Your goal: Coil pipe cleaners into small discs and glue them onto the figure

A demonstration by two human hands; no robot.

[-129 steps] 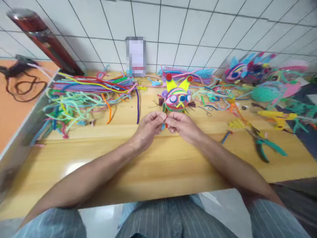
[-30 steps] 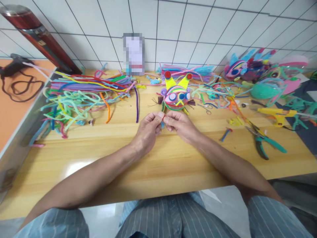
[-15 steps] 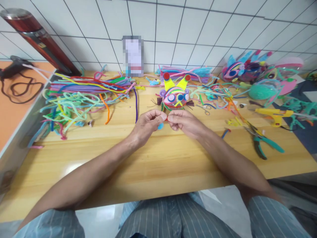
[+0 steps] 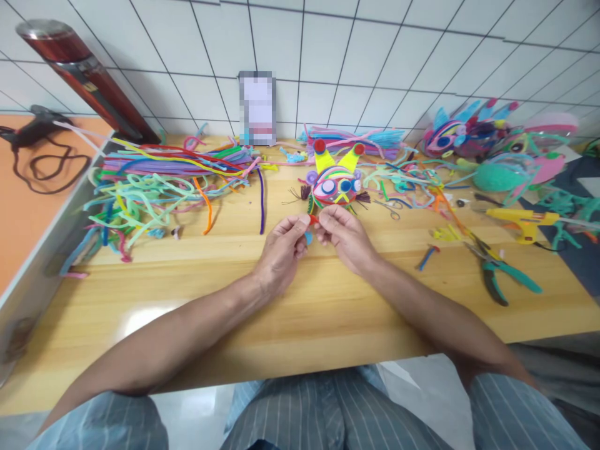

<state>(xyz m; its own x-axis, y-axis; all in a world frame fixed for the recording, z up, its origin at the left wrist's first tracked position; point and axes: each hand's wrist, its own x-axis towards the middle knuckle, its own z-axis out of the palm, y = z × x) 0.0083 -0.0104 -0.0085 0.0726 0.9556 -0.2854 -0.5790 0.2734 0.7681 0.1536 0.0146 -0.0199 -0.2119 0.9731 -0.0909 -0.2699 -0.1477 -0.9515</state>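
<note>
Red fuzzy pipe-cleaner bit [image 4: 313, 219], tiny thing, sits pinched between both sets of fingertips, a little above the wooden worktop [image 4: 300, 312] and just in front of the colourful round pipe-cleaner face with yellow horns [image 4: 334, 181]. The left hand [image 4: 281, 247] is closed on one end, and there's a small blue piece [image 4: 308, 238] peeking out under its fingers; can't tell if it's joined to the red bit. The right hand [image 4: 344, 234] is closed on the other end, thumb and forefinger tight. Looks like a two-handed pinch because the piece is too small and floppy to shape any other way, and holding it close to the face keeps it easy to compare.

Further out: a big heap of loose multicoloured pipe cleaners [image 4: 159, 181] on the left, within reach. On the right, teal-handled pliers [image 4: 504, 275] and a yellow glue gun [image 4: 525, 220] lie flat, well apart from the hands. Finished colourful fuzzy figures [image 4: 473, 134] are parked against the white tiled wall [image 4: 375, 56].
</note>
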